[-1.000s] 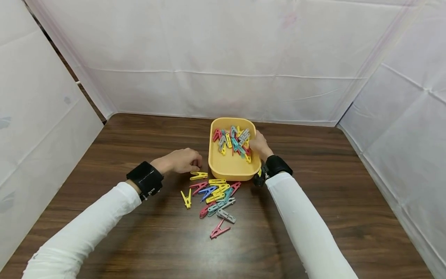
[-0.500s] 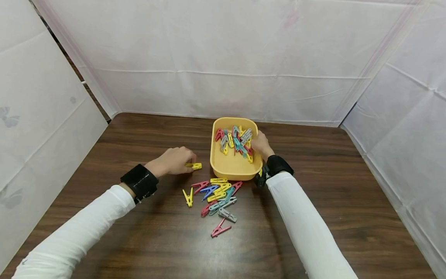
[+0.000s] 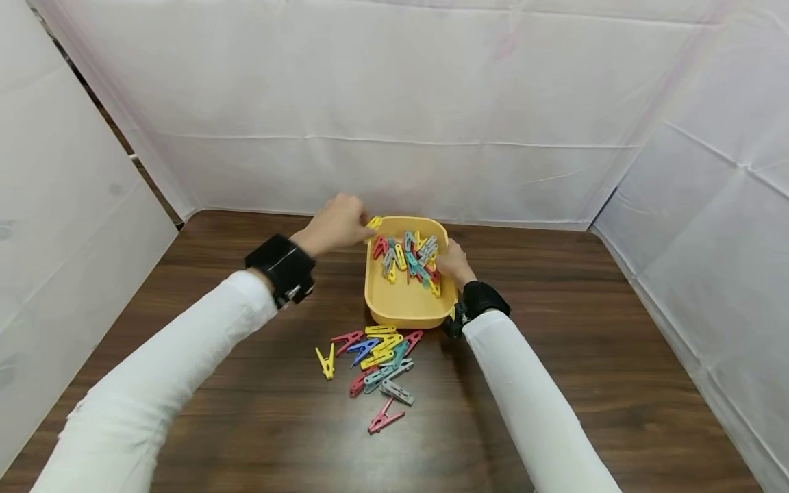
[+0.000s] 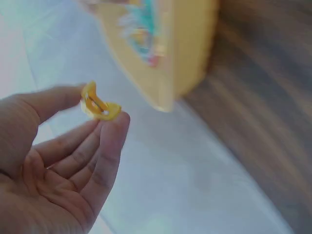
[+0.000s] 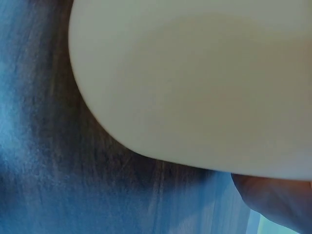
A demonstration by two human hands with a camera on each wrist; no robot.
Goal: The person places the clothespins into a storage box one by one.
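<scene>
Left hand: the left hand [image 3: 335, 224] is held above the bench, just beside the far left corner of the yellow tray [image 3: 403, 309]; a yellow clothespin [image 3: 373, 222] is pinched between its thumb and fingertips [image 4: 116, 122], as is plainly seen in the left wrist view [image 4: 99, 104].
Held clothespin: it is carried at the tip of the left hand, over the tray's rim on the side away from the wrist; the tray's outer wall [image 4: 187, 44] is seen just beyond it.
Right hand: the right hand [image 3: 453, 262] is laid against the right rim of the tray, its fingers curled over the edge and its palm outside the wall; the grip itself is partly hidden, but the rim appears to be held.
Tray: the tray is set between the two hands, touching the right one; a heap of mixed clothespins [image 3: 408, 257] is contained in it, just inside the right hand's fingers.
Loose clothespins: a scatter of coloured clothespins [image 3: 376, 356] is spread on the bench [image 3: 585, 356] nearer the person than both hands, below the tray's near wall; a single yellow one [image 3: 326, 361] is set to the left of the scatter and a pink one [image 3: 385, 418] nearest the person.
Right wrist view: only the blurred tray wall [image 5: 195, 87] and bench are shown.
</scene>
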